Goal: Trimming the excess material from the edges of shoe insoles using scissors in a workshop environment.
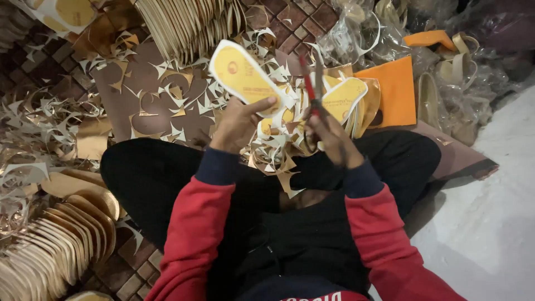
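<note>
My left hand (241,124) grips a yellow shoe insole (241,71) with a white edge, holding it up in front of me by its heel end. My right hand (332,136) is closed on a pair of red-handled scissors (310,83) that point upward beside the insole. A second yellow insole (344,99) lies just right of the scissors, on top of other pieces. White and gold trimmings (276,147) are heaped in my lap between both hands. I sit cross-legged in black trousers and red sleeves.
A fanned stack of gold insoles (50,245) lies at lower left, another stack (184,22) at top centre. Gold scraps (50,122) cover a brown sheet and brick floor. An orange sheet (397,92) and clear plastic bags with straps (446,67) sit at right.
</note>
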